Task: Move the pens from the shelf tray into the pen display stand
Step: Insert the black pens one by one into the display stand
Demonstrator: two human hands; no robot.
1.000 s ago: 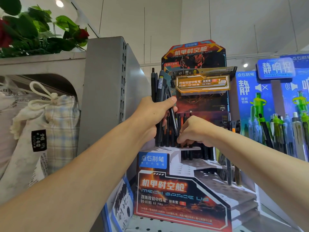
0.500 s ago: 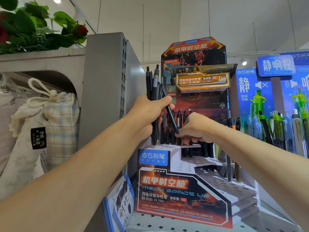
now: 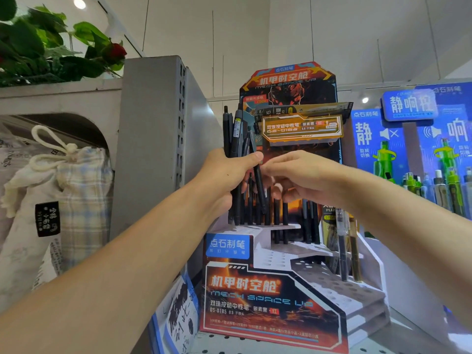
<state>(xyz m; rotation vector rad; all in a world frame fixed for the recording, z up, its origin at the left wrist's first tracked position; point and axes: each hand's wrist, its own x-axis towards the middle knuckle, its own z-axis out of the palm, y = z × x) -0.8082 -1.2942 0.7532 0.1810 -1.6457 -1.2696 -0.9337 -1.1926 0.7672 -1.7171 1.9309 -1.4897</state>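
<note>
- my left hand [image 3: 224, 180] grips a bundle of black pens [image 3: 236, 139], about five as far as i can count, fingers curled round them and thumb pressed across the front; the pens stand nearly upright and stick out above my fist toward 12 o'clock.
- my right hand [image 3: 301, 175] is at 3 o'clock of the left one, very near it; its fingertips [image 3: 265, 167] reach one slanted pen [image 3: 259, 185] of the bundle, but i cannot tell if they already pinch it or only touch it.
- the pen display stand [image 3: 268, 297] is below both hands, at 6 o'clock, with white stepped tiers full of small holes.
- on the top tier about nine black standing pens [image 3: 277, 218] are in their holes; my hands hide their upper ends, so the count is not sure.
- the lower tiers [image 3: 344, 290] show many free holes.
- at 4 o'clock of the stand two more single pens [image 3: 342, 251] stand upright, one clear and dark, one golden.
- at 9 o'clock a grey metal shelf post [image 3: 150, 139], and further left a checked cloth bag [image 3: 76, 200] with a cord.
- at 10 o'clock, on top, a green plant with one red flower [image 3: 116, 51].
- at 3 o'clock a blue display [image 3: 408, 134] with green and white pens.
- the shelf tray i cannot see.
</note>
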